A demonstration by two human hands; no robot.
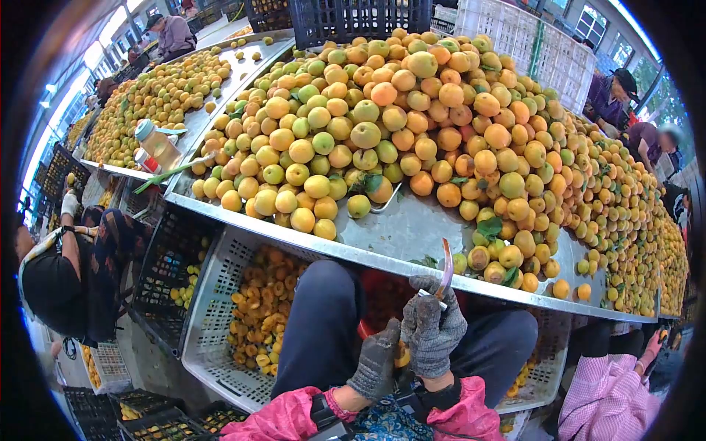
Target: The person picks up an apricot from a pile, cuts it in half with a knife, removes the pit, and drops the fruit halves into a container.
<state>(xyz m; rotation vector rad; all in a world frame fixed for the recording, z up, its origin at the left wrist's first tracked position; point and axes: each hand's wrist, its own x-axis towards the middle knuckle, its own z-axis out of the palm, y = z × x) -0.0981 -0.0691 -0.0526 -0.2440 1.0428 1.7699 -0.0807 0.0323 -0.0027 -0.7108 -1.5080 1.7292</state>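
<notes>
My left hand (375,361), in a grey knitted glove, is closed around an apricot (401,356); only a small orange part of the fruit shows between my hands. My right hand (434,331), gloved the same way, grips a small knife (447,266) whose curved, reddish-stained blade points up and away from me. Both hands are close together above my lap, just in front of the metal table (382,239). A large heap of apricots (368,136), yellow to orange with some greenish ones and a few leaves, covers much of that table.
By my left knee stands a grey crate (213,323) of split apricots, with a black crate (165,272) beside it. A red container (382,294) shows between my knees. A bottle (158,143) stands at the left table. Co-workers sit at left (66,272) and right (607,397).
</notes>
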